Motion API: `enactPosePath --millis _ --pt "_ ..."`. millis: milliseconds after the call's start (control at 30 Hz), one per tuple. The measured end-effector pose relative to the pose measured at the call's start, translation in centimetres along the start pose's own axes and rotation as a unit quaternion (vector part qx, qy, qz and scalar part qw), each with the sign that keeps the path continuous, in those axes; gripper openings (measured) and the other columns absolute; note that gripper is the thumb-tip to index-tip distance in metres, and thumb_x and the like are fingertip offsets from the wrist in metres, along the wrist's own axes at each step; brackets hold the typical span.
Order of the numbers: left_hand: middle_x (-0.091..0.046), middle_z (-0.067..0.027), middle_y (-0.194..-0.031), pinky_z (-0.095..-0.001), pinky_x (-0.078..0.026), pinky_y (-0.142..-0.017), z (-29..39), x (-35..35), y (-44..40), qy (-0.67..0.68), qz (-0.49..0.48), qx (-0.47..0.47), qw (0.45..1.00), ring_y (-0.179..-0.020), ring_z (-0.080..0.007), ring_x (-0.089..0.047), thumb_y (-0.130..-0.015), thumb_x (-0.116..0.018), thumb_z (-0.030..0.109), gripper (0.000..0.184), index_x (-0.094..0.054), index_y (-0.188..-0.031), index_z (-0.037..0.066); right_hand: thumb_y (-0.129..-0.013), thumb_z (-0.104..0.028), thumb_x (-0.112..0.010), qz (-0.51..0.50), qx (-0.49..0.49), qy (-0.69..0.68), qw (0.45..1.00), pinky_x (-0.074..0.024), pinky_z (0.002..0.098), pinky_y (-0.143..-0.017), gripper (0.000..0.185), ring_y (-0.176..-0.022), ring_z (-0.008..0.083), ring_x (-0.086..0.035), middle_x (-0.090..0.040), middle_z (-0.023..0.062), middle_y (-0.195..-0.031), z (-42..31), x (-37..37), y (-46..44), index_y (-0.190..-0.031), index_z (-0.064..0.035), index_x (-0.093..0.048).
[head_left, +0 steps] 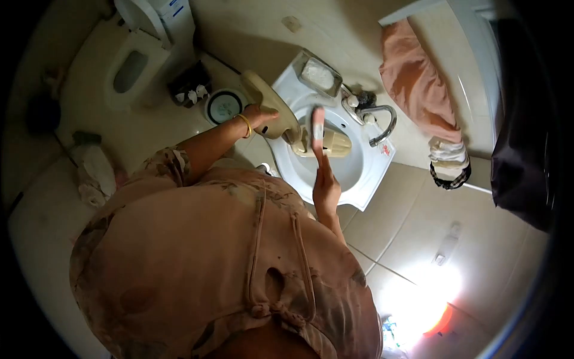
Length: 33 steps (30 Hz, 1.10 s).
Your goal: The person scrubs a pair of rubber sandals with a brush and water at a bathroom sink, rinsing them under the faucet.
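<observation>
My left hand [260, 115], with a yellow bangle at the wrist, is closed on a beige slipper [281, 119] at the left side of the white sink [353, 194]. Its fingers are partly hidden by the slipper. A second beige slipper [338, 145] lies in the basin. My right hand [326, 190] grips a scrubbing brush [318, 128] by its handle, with the pink and white head pointing away from me. The brush is over the basin, in front of the second slipper; I cannot tell whether they touch.
A curved metal faucet [387, 122] and a soap box [320, 76] sit on the sink's rim. Left of it are a round bucket [224, 106], a black container [190, 87] and a toilet [107, 66]. Pink cloth [415, 78] hangs at the right, near a bright light [427, 293].
</observation>
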<state>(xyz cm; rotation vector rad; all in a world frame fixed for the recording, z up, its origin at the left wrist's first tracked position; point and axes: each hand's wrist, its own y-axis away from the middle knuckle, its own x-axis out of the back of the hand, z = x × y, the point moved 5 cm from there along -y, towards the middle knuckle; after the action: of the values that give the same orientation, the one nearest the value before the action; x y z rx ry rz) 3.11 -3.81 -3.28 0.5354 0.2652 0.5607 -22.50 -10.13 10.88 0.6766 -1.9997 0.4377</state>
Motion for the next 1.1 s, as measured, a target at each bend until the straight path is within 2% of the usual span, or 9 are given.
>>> enactPosePath --millis 133,300,467,533,767,833,933,1033,1100 --pt "-0.064 -0.0129 -0.098 -0.0306 -0.048 -0.078 1.9 -0.7 -1.1 0.017 -0.061 -0.011 0.998 -0.09 -0.0195 -0.062 -0.07 -0.076 0.037 0.059 -0.058 -0.105 -0.008 -0.089 -0.015 -0.052 -0.089 0.015 0.095 0.991 -0.0463 0.0439 -0.059 0.042 -0.071 0.0376 -0.06 -0.063 0.018 -0.083 -1.6 -2.2 -2.2 -0.13 -0.0185 -0.045" --pt "-0.064 -0.0087 -0.099 -0.03 -0.047 -0.076 0.0 -0.6 -1.0 0.021 -0.034 0.015 0.999 -0.087 -0.0174 -0.06 -0.074 -0.072 0.038 0.052 -0.061 -0.106 -0.001 -0.088 -0.012 -0.053 -0.05 0.008 0.048 0.998 -0.0459 0.0437 -0.053 0.047 -0.062 0.0379 -0.06 -0.063 0.0196 -0.078 6.8 -3.1 5.6 -0.133 -0.0206 -0.041" --pt "-0.064 -0.0091 -0.101 -0.0305 -0.048 -0.076 1.4 -1.1 0.1 0.051 -0.042 0.001 0.998 -0.087 -0.0179 -0.061 -0.074 -0.073 0.035 0.052 -0.06 -0.107 -0.001 -0.088 -0.011 -0.053 -0.022 0.015 0.009 1.0 -0.0458 0.042 -0.055 0.045 -0.065 0.0368 -0.06 -0.062 0.0204 -0.078 3.0 -2.6 2.0 -0.132 -0.0177 -0.044" --pt "-0.062 -0.0083 -0.104 -0.0302 -0.046 -0.078 1.7 -1.2 0.1 0.044 -0.04 0.008 0.998 -0.091 -0.0171 -0.059 -0.075 -0.071 0.036 0.05 -0.06 -0.108 0.0 -0.088 -0.013 -0.053 -0.011 0.051 0.026 0.998 -0.0448 0.0446 -0.049 0.05 -0.057 0.0369 -0.058 -0.061 0.0165 -0.069 1.4 -3.3 0.0 -0.135 -0.0196 -0.038" --pt "-0.064 -0.0087 -0.097 -0.0305 -0.05 -0.072 3.3 -1.8 -0.1 -0.015 0.04 0.009 0.999 -0.082 -0.0184 -0.062 -0.074 -0.073 0.033 0.047 -0.061 -0.104 -0.001 -0.087 -0.013 -0.053 -0.019 0.019 0.01 1.0 -0.046 0.0453 -0.052 0.051 -0.062 0.0367 -0.06 -0.064 0.0187 -0.077 7.6 -4.3 6.2 -0.135 -0.0217 -0.037" --pt "-0.065 -0.0085 -0.096 -0.0307 -0.049 -0.071 2.7 -2.0 -0.4 -0.029 0.051 0.008 0.998 -0.082 -0.0185 -0.062 -0.074 -0.073 0.034 0.048 -0.061 -0.104 -0.001 -0.087 -0.013 -0.052 -0.01 0.011 0.0 1.0 -0.0463 0.0452 -0.053 0.051 -0.063 0.0366 -0.06 -0.064 0.0183 -0.077 5.5 -3.6 4.2 -0.135 -0.0236 -0.037" --pt "-0.059 -0.0099 -0.112 -0.0316 -0.045 -0.082 4.0 -2.6 0.9 -0.007 -0.024 0.042 0.999 -0.099 -0.0189 -0.056 -0.078 -0.069 0.04 0.057 -0.054 -0.116 -0.001 -0.088 -0.014 -0.051 -0.004 0.014 -0.013 1.0 -0.0468 0.0464 -0.056 0.05 -0.064 0.037 -0.06 -0.063 0.0172 -0.076 3.0 -4.1 -0.3 -0.135 -0.0255 -0.037" --pt "-0.057 -0.0103 -0.116 -0.0338 -0.044 -0.087 0.5 -2.3 -2.2 0.045 0.017 0.043 0.998 -0.103 -0.0212 -0.055 -0.085 -0.061 0.042 0.052 -0.052 -0.119 0.003 -0.089 -0.017 -0.052 -0.032 0.027 -0.025 0.999 -0.0468 0.0453 -0.06 0.042 -0.07 0.0397 -0.061 -0.063 0.0213 -0.082 0.4 -3.4 -2.7 -0.13 -0.0185 -0.045" --pt "-0.055 -0.0101 -0.119 -0.036 -0.043 -0.091 -0.2 -3.0 -2.0 0.235 -0.024 0.111 0.965 -0.106 -0.0226 -0.055 -0.089 -0.054 0.041 0.046 -0.052 -0.119 0.006 -0.089 -0.017 -0.052 -0.028 0.028 -0.049 0.998 -0.0473 0.0453 -0.06 0.04 -0.07 0.04 -0.061 -0.063 0.022 -0.081 0.7 -3.9 -2.9 -0.128 -0.016 -0.048"
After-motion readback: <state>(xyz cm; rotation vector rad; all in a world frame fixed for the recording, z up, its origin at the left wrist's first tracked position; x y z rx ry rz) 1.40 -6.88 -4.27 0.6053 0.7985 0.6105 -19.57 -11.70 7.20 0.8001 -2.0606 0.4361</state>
